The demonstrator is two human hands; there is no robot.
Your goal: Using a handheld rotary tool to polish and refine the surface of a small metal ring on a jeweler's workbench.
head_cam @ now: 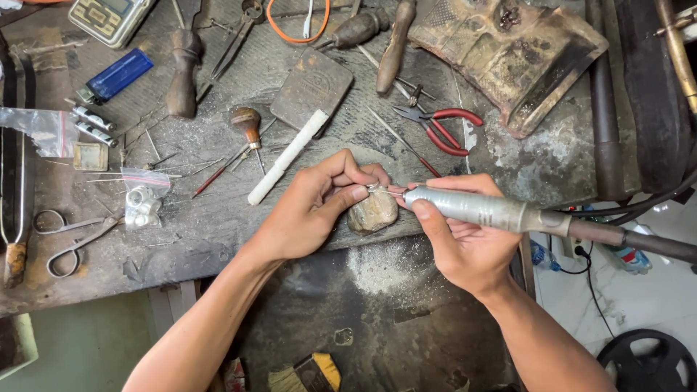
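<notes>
A small silver piece (377,188) is pinched between the thumb and fingertips of the left hand (312,207), pressed on a rounded wooden peg (372,213) at the near edge of the workbench (218,239). A metal rotary handpiece (475,209) is grasped in the right hand (465,239), its tip touching the piece. Red-handled pliers (443,131) lie farther back, a white stick (288,157) to the left.

The bench (218,239) is crowded behind both hands — a white stick (287,157) and a wooden-handled graver (245,125) lie just beyond the left hand (308,210), red-handled pliers (441,129) beyond the right hand (465,236). Scissors (69,239) lie far left. Bare bench shows between scissors and left wrist — open passage there.
</notes>
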